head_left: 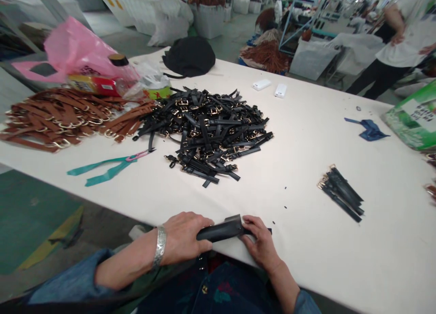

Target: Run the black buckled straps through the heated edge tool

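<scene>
At the table's front edge, my left hand point(182, 239) grips a wide black leather strap point(221, 230) between thumb and fingers. Close by on the right, my right hand point(260, 241) pinches the strap's other end, where a narrow dark tip sticks out past the fingers. Beyond my hands lies a heaped pile of black straps point(211, 127) with gold-coloured buckles. A small bunch of black buckled straps point(342, 193) rests apart on the right. Whether the held strap carries a buckle is hidden by my hands.
Brown buckled straps point(54, 116) lie at the left beside a pink plastic bag point(78, 46). Snips with teal cloth-wrapped handles point(112, 168) are left of the black pile. A black cap point(190, 55) and two white objects sit farther back. A green package point(415, 116) stands right.
</scene>
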The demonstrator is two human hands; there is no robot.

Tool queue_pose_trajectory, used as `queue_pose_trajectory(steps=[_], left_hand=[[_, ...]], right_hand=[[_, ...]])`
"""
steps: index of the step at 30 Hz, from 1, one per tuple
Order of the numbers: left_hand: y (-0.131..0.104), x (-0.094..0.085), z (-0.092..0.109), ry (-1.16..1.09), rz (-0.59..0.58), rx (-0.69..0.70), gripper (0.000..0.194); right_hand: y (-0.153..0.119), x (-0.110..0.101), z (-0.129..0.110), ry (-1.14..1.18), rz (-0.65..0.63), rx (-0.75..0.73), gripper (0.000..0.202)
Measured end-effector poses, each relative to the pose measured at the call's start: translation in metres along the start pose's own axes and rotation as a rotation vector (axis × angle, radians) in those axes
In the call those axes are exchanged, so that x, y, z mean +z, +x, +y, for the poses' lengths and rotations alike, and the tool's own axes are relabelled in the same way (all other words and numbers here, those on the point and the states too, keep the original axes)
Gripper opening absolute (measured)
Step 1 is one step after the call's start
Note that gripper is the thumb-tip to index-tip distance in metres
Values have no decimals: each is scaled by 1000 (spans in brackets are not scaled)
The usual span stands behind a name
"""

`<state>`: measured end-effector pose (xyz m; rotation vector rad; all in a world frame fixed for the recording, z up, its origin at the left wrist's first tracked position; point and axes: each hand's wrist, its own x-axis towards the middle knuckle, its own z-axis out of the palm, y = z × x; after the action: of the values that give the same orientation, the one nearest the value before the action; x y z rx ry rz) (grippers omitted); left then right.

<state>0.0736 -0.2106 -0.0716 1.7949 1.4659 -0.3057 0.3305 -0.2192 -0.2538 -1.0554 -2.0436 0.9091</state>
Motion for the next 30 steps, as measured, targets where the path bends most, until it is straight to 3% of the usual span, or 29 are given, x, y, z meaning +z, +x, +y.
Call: queue_pose_trajectory(steps=[8,12,18,26,30], left_hand=[[-19,-1,-31,-97,-2,-36,38],[-24,-4,-17,-20,-48,-32,37],[-12,3,8,61,-7,-56,36],[-17,-6,-9,-45,-65,-1,32],[-14,-3,2,58,-45,-19,33]], right_hand=[[0,0,-1,-7,-11,-3,28],[0,-1,-1,-1,-21,-2,29],[0,-4,-1,16,-40,-41,35],[-1,-3,-3,19,-37,-41,34],[-1,-3,-3,14,-28,-47,34]])
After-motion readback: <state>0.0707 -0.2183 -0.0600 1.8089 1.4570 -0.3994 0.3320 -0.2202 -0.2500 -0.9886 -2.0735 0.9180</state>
